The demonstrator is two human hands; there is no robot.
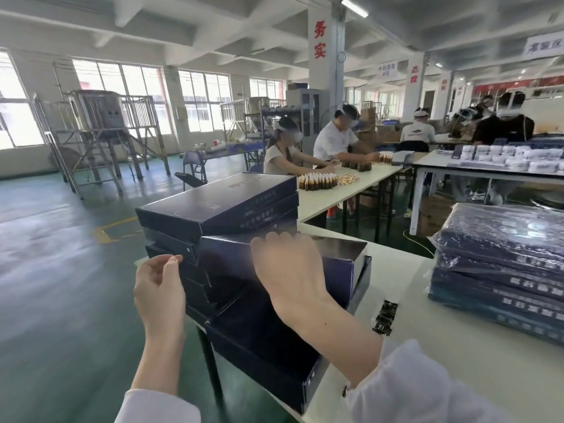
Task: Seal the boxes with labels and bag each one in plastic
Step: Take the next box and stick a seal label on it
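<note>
One dark box (225,254), laid crosswise against the stack (219,203) at the bench's (412,300) left corner, open end rightward, is gripped along its top edge by the right hand (290,267); just beside its left end the left hand (158,288) is held with thumb and forefinger pinched together, whether on anything cannot be told.

dark navy boxes (219,206) stacked at table edge.

We see a white table (433,346) bearing a stack of dark blue boxes (213,206) at its left edge, a pile of plastic-bagged boxes (503,270) on the right — and between them a strip of dark labels (386,317).
</note>
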